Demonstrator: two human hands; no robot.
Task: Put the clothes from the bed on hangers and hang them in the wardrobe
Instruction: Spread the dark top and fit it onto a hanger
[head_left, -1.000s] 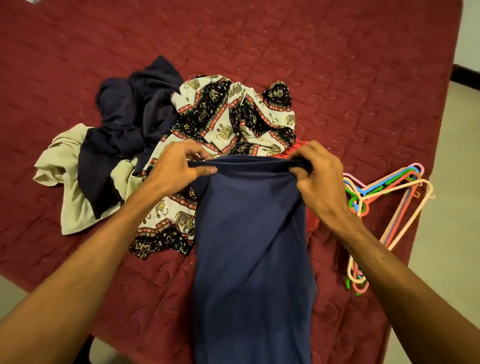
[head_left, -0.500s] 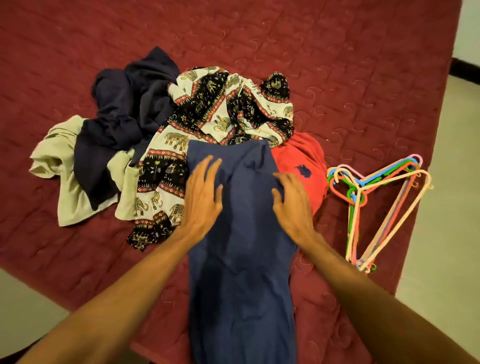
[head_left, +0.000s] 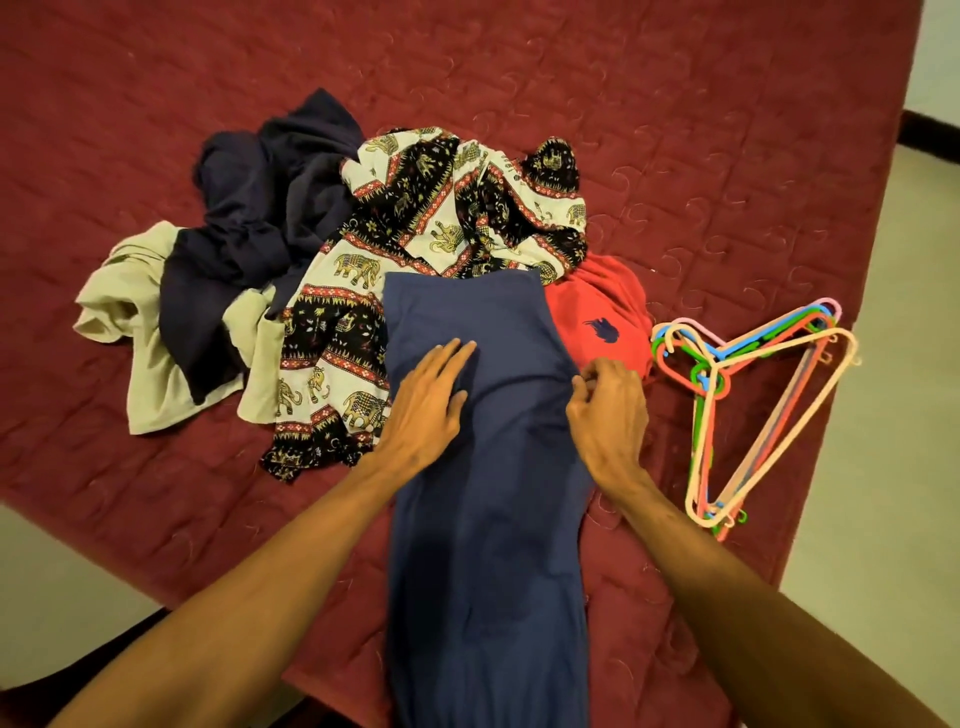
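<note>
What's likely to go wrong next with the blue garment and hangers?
1. The blue garment hangs past the near edge of the bed; if the left hand, flat on it, lifts, it may slide off.
2. The hangers lie stacked with hooks nested; pulling one may drag several.
3. The blue garment's top overlaps the red shirt and elephant-print garment, which may get dragged along.

Pale cream smooth floor (head_left: 904, 441): takes up the right margin of view, widening from upper right down to the lower right corner. A second patch of the same floor shows at lower left, evenly lit.

Dark brown skirting strip (head_left: 932, 134): lies along the far end of the floor at upper right and slants down toward the right edge.

Pale bluish-white wall (head_left: 941, 57): directly above the skirting, touching it.

Dark shadowed shape (head_left: 88, 665): bottom left, bordering the floor patch. Cannot tell what it is.
</note>
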